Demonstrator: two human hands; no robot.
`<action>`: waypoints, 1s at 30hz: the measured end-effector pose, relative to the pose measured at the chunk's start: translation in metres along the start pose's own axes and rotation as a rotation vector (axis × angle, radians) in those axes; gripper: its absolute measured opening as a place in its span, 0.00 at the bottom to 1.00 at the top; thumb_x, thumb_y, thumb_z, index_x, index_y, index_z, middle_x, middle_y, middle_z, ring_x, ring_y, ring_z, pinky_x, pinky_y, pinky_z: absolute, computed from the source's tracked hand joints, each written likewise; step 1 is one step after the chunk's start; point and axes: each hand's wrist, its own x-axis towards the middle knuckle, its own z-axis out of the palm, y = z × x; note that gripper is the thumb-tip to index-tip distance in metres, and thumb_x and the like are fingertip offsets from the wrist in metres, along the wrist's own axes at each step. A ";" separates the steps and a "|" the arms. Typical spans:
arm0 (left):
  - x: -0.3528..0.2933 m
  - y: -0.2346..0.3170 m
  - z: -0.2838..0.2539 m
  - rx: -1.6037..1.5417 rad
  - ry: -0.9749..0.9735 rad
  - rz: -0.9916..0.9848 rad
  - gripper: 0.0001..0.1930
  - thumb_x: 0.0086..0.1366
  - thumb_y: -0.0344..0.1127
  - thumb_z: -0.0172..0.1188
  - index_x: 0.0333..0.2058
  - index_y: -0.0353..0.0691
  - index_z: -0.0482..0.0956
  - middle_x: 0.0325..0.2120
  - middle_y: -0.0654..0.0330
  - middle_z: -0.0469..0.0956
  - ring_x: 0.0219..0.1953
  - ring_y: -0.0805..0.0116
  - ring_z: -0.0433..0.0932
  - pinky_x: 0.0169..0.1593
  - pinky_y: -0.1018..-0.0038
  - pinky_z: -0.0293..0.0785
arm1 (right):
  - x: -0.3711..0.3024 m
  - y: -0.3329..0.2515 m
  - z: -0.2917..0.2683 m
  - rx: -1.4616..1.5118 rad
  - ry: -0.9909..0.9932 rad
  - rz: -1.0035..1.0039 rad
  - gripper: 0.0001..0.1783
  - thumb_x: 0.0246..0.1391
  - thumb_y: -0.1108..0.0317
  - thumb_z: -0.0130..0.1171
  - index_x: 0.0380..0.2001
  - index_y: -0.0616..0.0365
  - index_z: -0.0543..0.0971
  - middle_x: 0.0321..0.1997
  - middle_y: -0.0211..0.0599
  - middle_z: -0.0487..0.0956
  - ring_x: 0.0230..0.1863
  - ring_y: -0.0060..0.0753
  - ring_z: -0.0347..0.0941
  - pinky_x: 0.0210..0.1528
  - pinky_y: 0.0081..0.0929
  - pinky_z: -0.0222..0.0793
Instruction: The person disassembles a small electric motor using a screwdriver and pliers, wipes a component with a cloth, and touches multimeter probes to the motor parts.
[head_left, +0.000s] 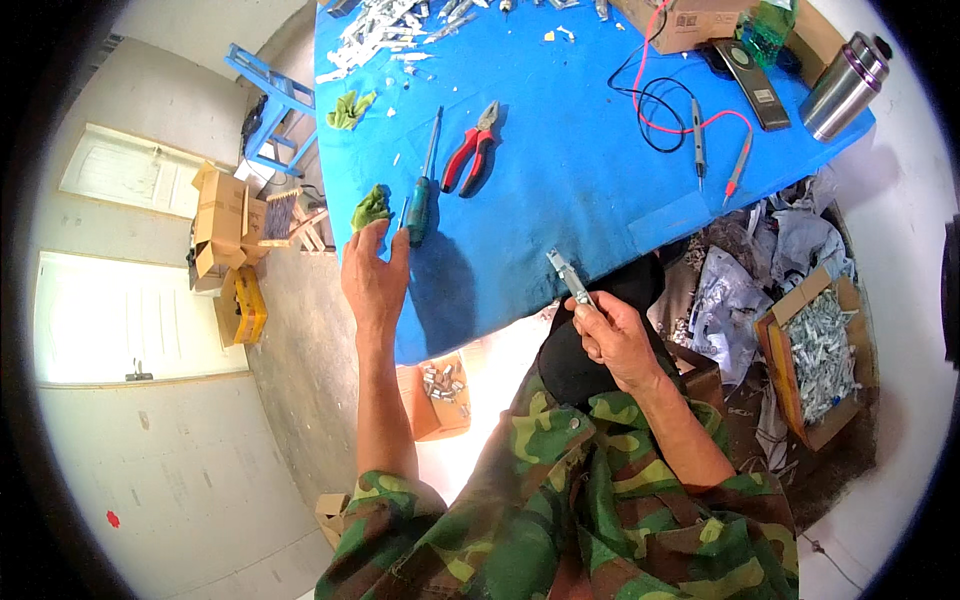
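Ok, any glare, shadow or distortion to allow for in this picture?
Head view: glare bleaches the area right of the open box; a dark shadow lies on the blue table, right of the left hand; the white door bends near the rim; the grey part in the right hand looks unblurred.

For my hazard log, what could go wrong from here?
The grey part in the right hand, by the near edge of the blue table, might drop. The left hand could nudge the green-handled screwdriver beside it. The metal flask near the table's right edge might fall if bumped.
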 end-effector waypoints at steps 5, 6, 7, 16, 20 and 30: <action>0.015 0.028 0.013 0.033 -0.104 0.000 0.17 0.66 0.43 0.68 0.47 0.36 0.84 0.42 0.50 0.84 0.47 0.49 0.82 0.50 0.57 0.78 | -0.001 -0.008 0.002 -0.020 -0.035 0.040 0.11 0.72 0.62 0.57 0.43 0.60 0.77 0.28 0.23 0.72 0.22 0.11 0.62 0.22 0.15 0.57; 0.019 0.029 0.018 0.077 -0.102 0.013 0.17 0.66 0.43 0.67 0.46 0.35 0.84 0.41 0.49 0.84 0.47 0.49 0.82 0.50 0.57 0.77 | -0.002 -0.008 0.003 -0.031 -0.036 0.034 0.12 0.72 0.62 0.57 0.43 0.60 0.77 0.28 0.23 0.72 0.22 0.11 0.62 0.22 0.15 0.57; 0.021 0.029 0.024 0.121 -0.100 0.026 0.17 0.66 0.43 0.67 0.45 0.35 0.84 0.40 0.49 0.84 0.47 0.49 0.81 0.50 0.56 0.77 | -0.003 -0.008 0.004 -0.043 -0.037 0.028 0.12 0.72 0.61 0.57 0.43 0.61 0.77 0.28 0.22 0.71 0.23 0.11 0.62 0.22 0.16 0.57; 0.017 0.014 0.027 -0.235 -0.105 -0.186 0.17 0.64 0.38 0.65 0.45 0.31 0.83 0.30 0.55 0.82 0.31 0.65 0.81 0.37 0.67 0.78 | -0.003 -0.007 -0.004 0.031 -0.101 -0.002 0.15 0.72 0.63 0.51 0.48 0.64 0.78 0.28 0.21 0.71 0.26 0.11 0.62 0.26 0.17 0.57; -0.024 0.031 -0.027 -0.765 -0.231 -0.420 0.17 0.67 0.33 0.61 0.50 0.29 0.78 0.38 0.53 0.82 0.30 0.73 0.78 0.28 0.78 0.78 | 0.001 0.002 -0.010 -0.121 -0.069 -0.057 0.13 0.69 0.62 0.53 0.45 0.62 0.79 0.28 0.21 0.72 0.27 0.13 0.65 0.27 0.20 0.61; -0.103 0.060 -0.113 -0.860 -0.623 -0.578 0.24 0.60 0.39 0.73 0.50 0.32 0.78 0.32 0.59 0.83 0.26 0.78 0.75 0.27 0.81 0.69 | 0.005 0.004 -0.007 -0.259 -0.034 -0.152 0.11 0.69 0.66 0.53 0.45 0.64 0.75 0.29 0.23 0.71 0.25 0.10 0.62 0.25 0.16 0.59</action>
